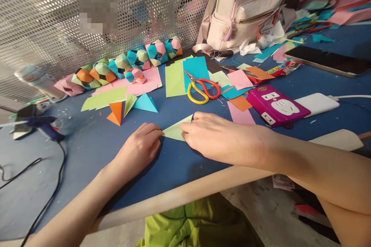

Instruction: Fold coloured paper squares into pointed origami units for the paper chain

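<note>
Indoor light, moderately bright, seems to fall from above, leaving soft shadows under both forearms and a diffuse dark patch near the front edge of the worktop [110,170]. The white power bank [319,105] looks pale and bright. Wide-angle stretching bends the sides, the upper corners look smeared, and blocky pixelation covers two patches.

The table [174,170] has a blue top and pale near-edge trim [174,197]. A row of folded paper balls [120,65] and a backpack [249,11] occupy the far edge. A glue gun [43,123] lies toward the left edge; a purple power socket block [259,96] and phone [327,60] lie toward the right edge.
</note>
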Demonstrator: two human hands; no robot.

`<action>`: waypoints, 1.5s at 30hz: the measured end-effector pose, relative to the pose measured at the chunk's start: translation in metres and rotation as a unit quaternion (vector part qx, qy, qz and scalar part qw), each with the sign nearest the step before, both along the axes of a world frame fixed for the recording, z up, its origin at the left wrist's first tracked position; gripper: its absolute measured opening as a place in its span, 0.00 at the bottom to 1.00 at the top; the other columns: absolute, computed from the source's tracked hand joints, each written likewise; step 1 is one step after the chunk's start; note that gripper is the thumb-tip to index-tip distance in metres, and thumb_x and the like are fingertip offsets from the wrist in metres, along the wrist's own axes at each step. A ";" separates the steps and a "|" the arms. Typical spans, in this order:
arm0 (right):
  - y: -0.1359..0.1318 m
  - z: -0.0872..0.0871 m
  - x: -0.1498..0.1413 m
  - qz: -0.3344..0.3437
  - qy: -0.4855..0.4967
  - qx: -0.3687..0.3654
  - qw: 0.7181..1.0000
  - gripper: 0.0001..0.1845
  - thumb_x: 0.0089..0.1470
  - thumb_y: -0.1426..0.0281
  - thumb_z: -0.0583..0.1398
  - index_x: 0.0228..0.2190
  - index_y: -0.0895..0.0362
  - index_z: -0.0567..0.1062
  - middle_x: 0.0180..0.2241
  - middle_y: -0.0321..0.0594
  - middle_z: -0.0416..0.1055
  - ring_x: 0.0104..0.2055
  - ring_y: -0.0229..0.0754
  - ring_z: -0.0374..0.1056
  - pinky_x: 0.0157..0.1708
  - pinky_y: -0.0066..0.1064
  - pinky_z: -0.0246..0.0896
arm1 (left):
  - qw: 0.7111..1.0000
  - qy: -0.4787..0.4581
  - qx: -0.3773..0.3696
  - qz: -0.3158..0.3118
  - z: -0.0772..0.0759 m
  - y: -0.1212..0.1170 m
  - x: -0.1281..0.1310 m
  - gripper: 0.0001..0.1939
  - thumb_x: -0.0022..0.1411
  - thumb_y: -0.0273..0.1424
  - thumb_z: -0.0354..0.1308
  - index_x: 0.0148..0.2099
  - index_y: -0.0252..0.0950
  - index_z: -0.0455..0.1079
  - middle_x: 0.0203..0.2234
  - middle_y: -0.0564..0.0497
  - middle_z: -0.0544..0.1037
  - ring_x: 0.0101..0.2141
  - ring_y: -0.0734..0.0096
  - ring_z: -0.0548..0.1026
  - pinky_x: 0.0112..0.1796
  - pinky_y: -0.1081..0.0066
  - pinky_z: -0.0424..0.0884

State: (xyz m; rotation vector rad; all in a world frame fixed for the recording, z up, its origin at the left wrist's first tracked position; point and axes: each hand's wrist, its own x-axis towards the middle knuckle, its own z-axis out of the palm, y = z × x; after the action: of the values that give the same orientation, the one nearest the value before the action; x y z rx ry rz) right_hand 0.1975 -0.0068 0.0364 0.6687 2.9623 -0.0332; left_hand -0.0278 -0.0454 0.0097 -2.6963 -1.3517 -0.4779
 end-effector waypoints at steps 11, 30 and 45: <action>-0.027 0.008 -0.003 0.000 -0.009 0.133 0.991 0.11 0.52 0.84 0.56 0.29 0.61 0.76 0.29 0.42 0.71 0.32 0.39 0.69 0.31 0.28 0.61 | 0.993 -0.079 -0.041 -0.082 -0.004 -0.004 0.027 0.21 0.62 0.16 0.44 0.54 0.33 0.67 0.46 0.40 0.76 0.44 0.65 0.74 0.44 0.66 0.73; -0.039 -0.014 -0.016 0.000 -0.019 0.215 0.976 0.07 0.44 0.80 0.61 0.29 0.62 0.77 0.33 0.51 0.74 0.35 0.45 0.71 0.34 0.33 0.65 | 0.977 0.080 -0.145 -0.136 0.004 0.046 0.030 0.21 0.67 0.24 0.43 0.60 0.33 0.61 0.60 0.38 0.66 0.57 0.60 0.69 0.50 0.58 0.67; -0.039 -0.021 -0.009 -0.004 0.032 0.262 0.965 0.08 0.48 0.77 0.59 0.31 0.61 0.78 0.34 0.49 0.76 0.30 0.40 0.68 0.31 0.31 0.60 | 0.979 -0.146 -0.141 0.006 -0.007 0.052 0.041 0.06 0.61 0.24 0.50 0.36 0.35 0.67 0.42 0.45 0.79 0.37 0.69 0.77 0.35 0.70 0.73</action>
State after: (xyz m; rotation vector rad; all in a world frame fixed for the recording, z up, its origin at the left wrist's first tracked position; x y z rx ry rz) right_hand 0.1884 -0.0454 0.0156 0.7384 3.0377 0.7632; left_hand 0.0137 0.0065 0.0030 -2.9286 -1.6203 -0.7606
